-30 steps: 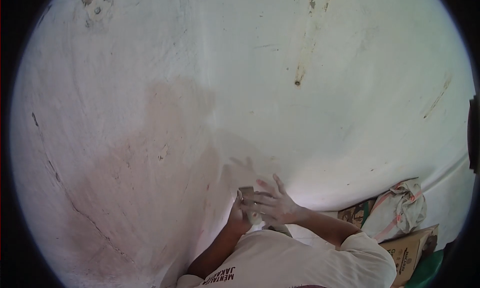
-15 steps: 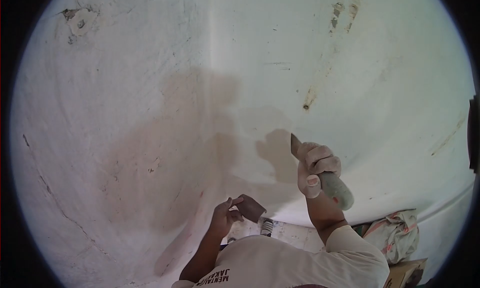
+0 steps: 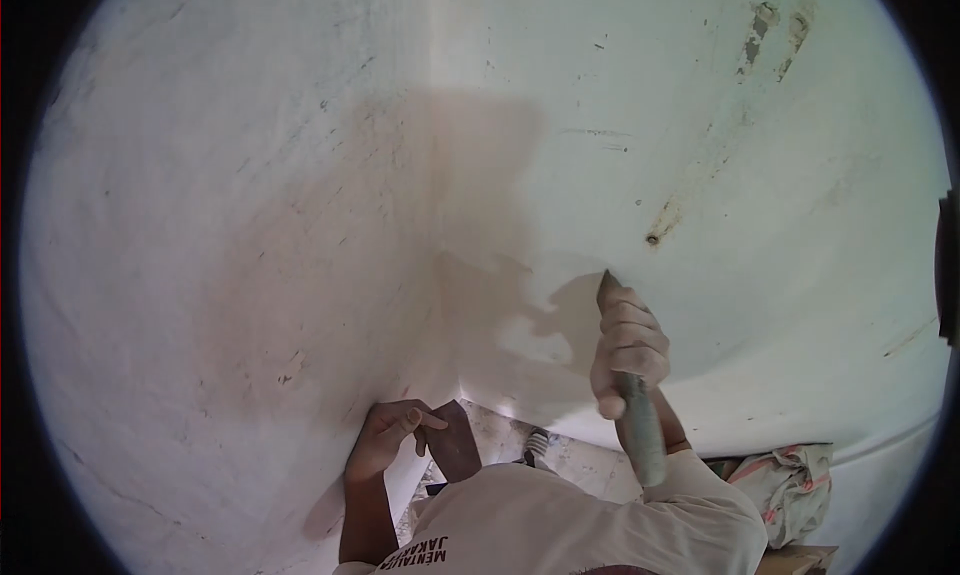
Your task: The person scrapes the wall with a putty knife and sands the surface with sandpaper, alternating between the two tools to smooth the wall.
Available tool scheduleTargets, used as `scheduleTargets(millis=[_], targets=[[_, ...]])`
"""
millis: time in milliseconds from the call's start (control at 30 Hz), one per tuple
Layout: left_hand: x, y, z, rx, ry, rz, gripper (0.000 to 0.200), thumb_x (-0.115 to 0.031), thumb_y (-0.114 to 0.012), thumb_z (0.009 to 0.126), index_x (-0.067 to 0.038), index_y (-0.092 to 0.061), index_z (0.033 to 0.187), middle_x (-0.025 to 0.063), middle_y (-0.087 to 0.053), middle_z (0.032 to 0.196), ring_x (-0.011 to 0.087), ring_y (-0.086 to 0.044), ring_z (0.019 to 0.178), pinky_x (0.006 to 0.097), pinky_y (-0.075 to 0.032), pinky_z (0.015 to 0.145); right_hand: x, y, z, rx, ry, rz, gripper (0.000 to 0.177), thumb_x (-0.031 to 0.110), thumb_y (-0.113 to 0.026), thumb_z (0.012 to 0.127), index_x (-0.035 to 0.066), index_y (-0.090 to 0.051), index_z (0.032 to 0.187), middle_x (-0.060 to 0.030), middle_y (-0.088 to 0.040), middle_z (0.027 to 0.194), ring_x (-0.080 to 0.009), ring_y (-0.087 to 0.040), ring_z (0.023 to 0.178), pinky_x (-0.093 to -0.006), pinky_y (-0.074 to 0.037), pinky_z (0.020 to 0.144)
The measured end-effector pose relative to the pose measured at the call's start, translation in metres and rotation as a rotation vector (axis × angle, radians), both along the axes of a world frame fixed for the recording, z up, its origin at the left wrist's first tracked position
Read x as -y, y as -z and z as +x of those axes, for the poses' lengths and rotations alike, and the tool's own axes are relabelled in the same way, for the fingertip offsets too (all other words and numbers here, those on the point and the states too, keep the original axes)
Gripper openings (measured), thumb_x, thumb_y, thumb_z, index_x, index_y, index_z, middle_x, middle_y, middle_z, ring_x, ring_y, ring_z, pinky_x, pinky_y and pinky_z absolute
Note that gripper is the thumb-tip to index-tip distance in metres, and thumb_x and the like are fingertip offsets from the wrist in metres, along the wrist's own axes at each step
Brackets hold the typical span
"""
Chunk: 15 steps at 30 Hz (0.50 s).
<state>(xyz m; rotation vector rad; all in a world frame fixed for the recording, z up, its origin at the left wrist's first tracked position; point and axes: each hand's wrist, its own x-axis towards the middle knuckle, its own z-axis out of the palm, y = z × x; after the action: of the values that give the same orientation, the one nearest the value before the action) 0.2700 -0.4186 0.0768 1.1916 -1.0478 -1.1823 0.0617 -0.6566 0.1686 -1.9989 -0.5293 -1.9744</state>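
My right hand (image 3: 630, 345) is wrapped round a tool with a thick grey-green handle (image 3: 643, 440). Its dark, narrow blade (image 3: 606, 283) points up toward the right-hand wall (image 3: 700, 305), just below a stained hole. Whether the blade touches the wall I cannot tell. Lower and to the left, near the left-hand wall (image 3: 250, 405), my left hand (image 3: 395, 437) has its fingers bent around the edge of a flat brown piece (image 3: 455, 443).
Two whitish walls meet in a corner, with shadows across both. Rusty, chipped marks (image 3: 765, 35) show at the upper right. A crumpled cloth or sack (image 3: 795, 490) lies at the lower right above a cardboard box (image 3: 800, 559). Some floor (image 3: 590, 457) shows below the corner.
The view has shifted. My right hand has turned, so the handle now hangs more upright and the blade points more steeply up. My left hand and the flat piece are further left in view.
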Motion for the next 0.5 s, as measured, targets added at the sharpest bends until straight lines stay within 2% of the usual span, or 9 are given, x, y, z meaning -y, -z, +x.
scheduleTargets(millis=[100, 200, 300, 433, 500], targets=[[0.002, 0.004, 0.001, -0.035, -0.010, -0.016, 0.048, -0.035, -0.049, 0.100, 0.007, -0.071, 0.091, 0.0131, -0.064, 0.081, 0.0187, -0.059, 0.058, 0.0273, -0.048, 0.053, 0.006, 0.002, -0.005, 0.054, -0.085, 0.006, 0.056, 0.056, -0.057, 0.090, 0.009, -0.036, 0.068, 0.0017, -0.030, 0.049, -0.0149, -0.030, 0.038, -0.0310, -0.026, 0.042], [0.002, 0.008, 0.002, -0.078, -0.006, -0.017, 0.047, -0.033, -0.049, 0.100, 0.007, -0.071, 0.089, 0.0141, -0.064, 0.080, 0.0187, -0.058, 0.058, 0.0274, -0.047, 0.052, 0.005, -0.003, -0.003, 0.034, -0.131, 0.025, 0.059, 0.058, -0.057, 0.089, 0.009, -0.034, 0.066, 0.0023, -0.029, 0.048, -0.0142, -0.027, 0.036, -0.0296, -0.024, 0.039], [0.004, 0.011, 0.003, -0.110, -0.010, -0.048, 0.046, -0.031, -0.049, 0.100, 0.007, -0.071, 0.087, 0.0146, -0.064, 0.079, 0.0187, -0.058, 0.058, 0.0275, -0.047, 0.050, 0.006, 0.004, 0.005, 0.101, -0.079, -0.022, 0.061, 0.060, -0.058, 0.088, 0.008, -0.034, 0.067, 0.0025, -0.028, 0.048, -0.0146, -0.029, 0.037, -0.0299, -0.026, 0.040], [0.004, 0.015, 0.003, -0.128, -0.007, -0.025, 0.048, -0.033, -0.050, 0.099, 0.007, -0.071, 0.086, 0.0147, -0.064, 0.079, 0.0190, -0.059, 0.057, 0.0276, -0.046, 0.048, 0.005, 0.012, 0.016, 0.065, 0.111, -0.150, 0.062, 0.064, -0.055, 0.087, 0.010, -0.033, 0.066, 0.0023, -0.027, 0.049, -0.0141, -0.028, 0.039, -0.0295, -0.025, 0.042], [0.005, 0.018, 0.004, -0.126, -0.012, -0.001, 0.048, -0.034, -0.050, 0.099, 0.007, -0.071, 0.085, 0.0148, -0.064, 0.078, 0.0193, -0.058, 0.056, 0.0275, -0.046, 0.048, 0.010, 0.007, 0.006, 0.139, -0.058, -0.015, 0.063, 0.066, -0.054, 0.087, 0.011, -0.033, 0.066, 0.0021, -0.028, 0.049, -0.0140, -0.028, 0.039, -0.0296, -0.025, 0.042]])
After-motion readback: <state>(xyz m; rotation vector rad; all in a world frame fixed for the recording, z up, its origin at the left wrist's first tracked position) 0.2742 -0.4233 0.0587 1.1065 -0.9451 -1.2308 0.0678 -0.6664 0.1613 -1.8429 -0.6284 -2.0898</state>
